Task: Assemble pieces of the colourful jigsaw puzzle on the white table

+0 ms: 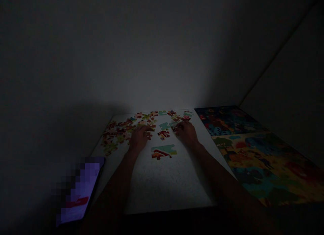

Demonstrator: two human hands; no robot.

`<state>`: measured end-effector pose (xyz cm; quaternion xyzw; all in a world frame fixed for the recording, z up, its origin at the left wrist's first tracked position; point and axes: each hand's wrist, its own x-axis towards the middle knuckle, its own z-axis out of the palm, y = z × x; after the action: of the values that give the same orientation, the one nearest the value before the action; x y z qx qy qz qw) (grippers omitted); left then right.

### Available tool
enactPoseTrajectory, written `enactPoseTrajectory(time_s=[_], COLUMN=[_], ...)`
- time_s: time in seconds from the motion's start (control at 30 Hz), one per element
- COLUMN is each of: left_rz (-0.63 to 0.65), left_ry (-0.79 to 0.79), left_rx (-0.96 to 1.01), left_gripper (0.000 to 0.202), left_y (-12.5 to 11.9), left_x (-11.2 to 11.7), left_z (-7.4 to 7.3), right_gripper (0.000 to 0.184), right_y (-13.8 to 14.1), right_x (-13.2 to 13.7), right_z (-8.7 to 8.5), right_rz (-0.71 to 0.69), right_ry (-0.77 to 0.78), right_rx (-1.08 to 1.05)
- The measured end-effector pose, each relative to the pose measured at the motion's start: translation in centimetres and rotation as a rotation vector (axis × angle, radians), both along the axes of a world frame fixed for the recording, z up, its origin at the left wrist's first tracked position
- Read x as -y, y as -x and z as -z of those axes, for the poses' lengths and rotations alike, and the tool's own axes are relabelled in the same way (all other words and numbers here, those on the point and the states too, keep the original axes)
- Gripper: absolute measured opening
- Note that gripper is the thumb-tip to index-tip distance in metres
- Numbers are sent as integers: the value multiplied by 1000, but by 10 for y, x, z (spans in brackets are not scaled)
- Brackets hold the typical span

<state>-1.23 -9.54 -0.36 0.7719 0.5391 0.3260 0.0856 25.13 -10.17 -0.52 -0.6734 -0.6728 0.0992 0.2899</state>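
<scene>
Touching puzzle pc [172, 124], prob., w/ R hand [186, 131] half-curled.

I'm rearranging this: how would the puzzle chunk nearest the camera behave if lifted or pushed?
The puzzle chunk lies flat on the white surface, so it would probably slide rather than tip. It looks thin, so likely light. Wider than the scattered pieces, it may be several joined, apt to separate if lifted.

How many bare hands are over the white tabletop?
2. The bare left hand is beside the scattered small red-and-yellow jigsaw pieces; the bare right hand is right of the flat pale-green jigsaw piece. None seem hidden.
</scene>
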Motion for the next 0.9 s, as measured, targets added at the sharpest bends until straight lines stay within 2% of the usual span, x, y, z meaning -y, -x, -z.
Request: enactPoseTrajectory(time_s=[0.1,0.33,0.63,0.77,0.9], left_rz=[-84,-127,-98,-33,133], left_ry=[17,106,89,67,16], left_rx=[-36,-60,-132,-134,-122], left_gripper=[45,44,38,35,30], left_y=[0,-4,-8,-8,-17], left_x=[0,-1,2,3,7], left_z=[0,3,-1,-2,-2], right_gripper=[26,28,27,27,27], right_y=[-1,-3,-3,-1,-6], right_x=[0,0,-2,-1,-2], right_z=[2,3,5,5,3], right_rz=[-1,-24,-46,-24,11], right_ry=[-3,-21,9,-19,-53], right_rx=[-12,-18,-7,-5,-26])
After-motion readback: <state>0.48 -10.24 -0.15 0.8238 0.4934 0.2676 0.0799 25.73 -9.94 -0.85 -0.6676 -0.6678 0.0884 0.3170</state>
